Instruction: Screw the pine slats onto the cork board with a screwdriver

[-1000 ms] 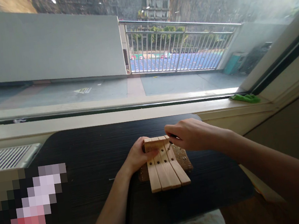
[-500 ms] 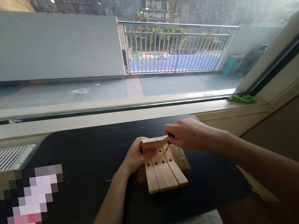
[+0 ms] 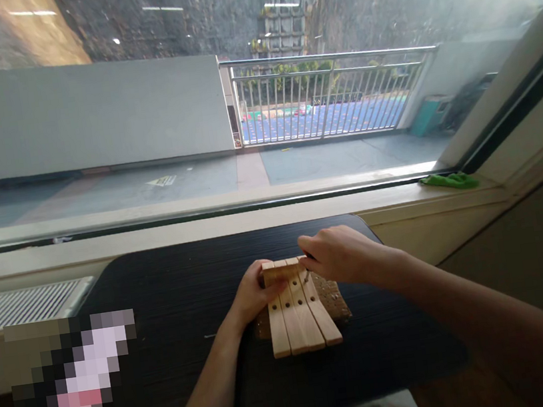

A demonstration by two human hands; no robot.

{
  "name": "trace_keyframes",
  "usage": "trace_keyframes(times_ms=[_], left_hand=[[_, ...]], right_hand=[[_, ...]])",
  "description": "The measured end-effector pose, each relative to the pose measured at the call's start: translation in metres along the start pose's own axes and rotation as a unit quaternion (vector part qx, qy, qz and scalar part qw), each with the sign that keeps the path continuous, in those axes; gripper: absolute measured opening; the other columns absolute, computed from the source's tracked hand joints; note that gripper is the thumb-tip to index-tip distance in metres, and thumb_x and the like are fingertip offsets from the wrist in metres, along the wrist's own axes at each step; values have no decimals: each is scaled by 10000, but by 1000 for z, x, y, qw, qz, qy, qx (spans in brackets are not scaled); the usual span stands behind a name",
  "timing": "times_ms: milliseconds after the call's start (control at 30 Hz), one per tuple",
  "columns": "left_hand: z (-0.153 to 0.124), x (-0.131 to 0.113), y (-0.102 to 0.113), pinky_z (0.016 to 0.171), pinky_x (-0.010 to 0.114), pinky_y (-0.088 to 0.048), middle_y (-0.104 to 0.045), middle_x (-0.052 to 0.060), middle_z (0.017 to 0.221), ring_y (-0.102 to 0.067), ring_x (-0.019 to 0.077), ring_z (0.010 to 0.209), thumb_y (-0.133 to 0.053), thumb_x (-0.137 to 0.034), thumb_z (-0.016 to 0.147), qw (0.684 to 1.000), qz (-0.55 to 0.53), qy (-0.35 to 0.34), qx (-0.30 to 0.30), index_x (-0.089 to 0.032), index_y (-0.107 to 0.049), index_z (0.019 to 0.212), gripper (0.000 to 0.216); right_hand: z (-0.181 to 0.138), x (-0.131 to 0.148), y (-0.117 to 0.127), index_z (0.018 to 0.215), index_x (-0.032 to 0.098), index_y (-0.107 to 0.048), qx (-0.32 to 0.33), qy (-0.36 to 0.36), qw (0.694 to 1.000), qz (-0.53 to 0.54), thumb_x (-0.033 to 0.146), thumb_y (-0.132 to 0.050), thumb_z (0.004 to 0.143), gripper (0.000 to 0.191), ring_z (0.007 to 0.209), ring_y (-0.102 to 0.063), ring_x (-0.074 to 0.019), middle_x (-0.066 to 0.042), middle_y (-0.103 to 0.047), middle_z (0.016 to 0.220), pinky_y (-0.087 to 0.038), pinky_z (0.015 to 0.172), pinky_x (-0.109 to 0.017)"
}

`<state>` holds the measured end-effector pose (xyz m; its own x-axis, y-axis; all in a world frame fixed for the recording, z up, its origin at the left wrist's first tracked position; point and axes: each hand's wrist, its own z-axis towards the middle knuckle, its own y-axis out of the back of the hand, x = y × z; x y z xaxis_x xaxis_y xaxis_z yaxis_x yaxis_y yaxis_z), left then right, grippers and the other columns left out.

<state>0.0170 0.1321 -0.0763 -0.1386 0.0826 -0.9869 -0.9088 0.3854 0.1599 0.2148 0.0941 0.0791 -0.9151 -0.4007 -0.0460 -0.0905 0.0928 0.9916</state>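
Note:
A small wooden assembly of three parallel slats [image 3: 300,314] with holes lies on a perforated brown board [image 3: 334,297] on the dark table [image 3: 165,312]. My left hand [image 3: 252,292] grips the assembly's left far corner, fingers curled over a cross slat. My right hand [image 3: 339,256] is closed in a pinch at the far right corner. It holds a thin dark tool whose tip [image 3: 307,278] touches a slat. The tool's handle is hidden in my fingers.
A pale window sill [image 3: 204,230] runs behind the table, with a green cloth [image 3: 450,181] at its right end. A ribbed vent [image 3: 18,306] lies at the left. A blurred-out patch [image 3: 75,386] covers the table's near left. Beyond the glass is a balcony railing.
The view has tilted up a little, so more of the window shows. Both hands stay on the wooden assembly, hardly moved.

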Motion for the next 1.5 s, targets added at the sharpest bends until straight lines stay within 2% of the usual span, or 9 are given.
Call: trace_keyframes(times_ms=[200, 433, 600, 733, 900, 1133, 1500], left_hand=[[-1, -1, -2, 685, 287, -502, -635, -13, 866, -628, 168, 788, -844, -500, 592, 999, -37, 27, -9, -201, -519, 1019, 615], [2, -5, -1, 714, 309, -512, -663, -7, 858, -643, 173, 791, -892, -471, 543, 998, -30, 36, -28, -183, -553, 979, 623], [7, -5, -1, 677, 303, -502, -657, -22, 797, -638, 167, 740, -929, -473, 447, 998, -46, 47, -24, -174, -562, 945, 688], [8, -6, -2, 682, 304, -509, -655, -27, 787, -638, 163, 740, -940, -445, 429, 997, -56, 45, -32, -174, -569, 932, 682], [4, -2, -5, 707, 306, -522, -658, -22, 814, -647, 168, 771, -928, -426, 482, 996, -63, 32, -60, -173, -557, 924, 630], [4, 6, -8, 704, 318, -545, -685, 16, 848, -677, 208, 810, -905, -494, 502, 994, -68, 10, -84, -170, -578, 875, 592], [0, 14, -1, 768, 358, -563, -712, 44, 881, -689, 248, 890, -882, -500, 544, 994, -51, -7, -98, -165, -620, 889, 548]], right_hand=[[0, 5, 0, 959, 140, -656, -30, 10, 1000, 0, 288, -464, 956, 243, 654, -650, -197, -131, -715, 767, -231, 510, -307], [3, 7, 1, 1026, 110, -663, -9, 23, 1000, 18, 280, -476, 956, 262, 760, -708, -267, -194, -741, 866, -388, 564, -308], [3, 1, 1, 1048, 115, -665, -1, 29, 999, 16, 308, -450, 969, 299, 827, -726, -306, -211, -743, 913, -451, 607, -335], [2, -3, -1, 1048, 128, -662, -4, 27, 1000, 15, 324, -445, 971, 303, 841, -726, -295, -196, -746, 922, -462, 631, -334], [-1, -3, -4, 1062, 136, -656, -9, 11, 1000, 14, 336, -427, 980, 315, 861, -723, -283, -189, -746, 939, -461, 649, -327], [0, -2, -7, 1057, 161, -658, 1, -19, 1000, 6, 352, -409, 983, 322, 885, -723, -290, -163, -748, 973, -467, 681, -329], [-3, 4, -6, 1089, 182, -627, 1, -37, 999, 6, 372, -395, 981, 319, 916, -711, -292, -154, -741, 1003, -454, 690, -332]])
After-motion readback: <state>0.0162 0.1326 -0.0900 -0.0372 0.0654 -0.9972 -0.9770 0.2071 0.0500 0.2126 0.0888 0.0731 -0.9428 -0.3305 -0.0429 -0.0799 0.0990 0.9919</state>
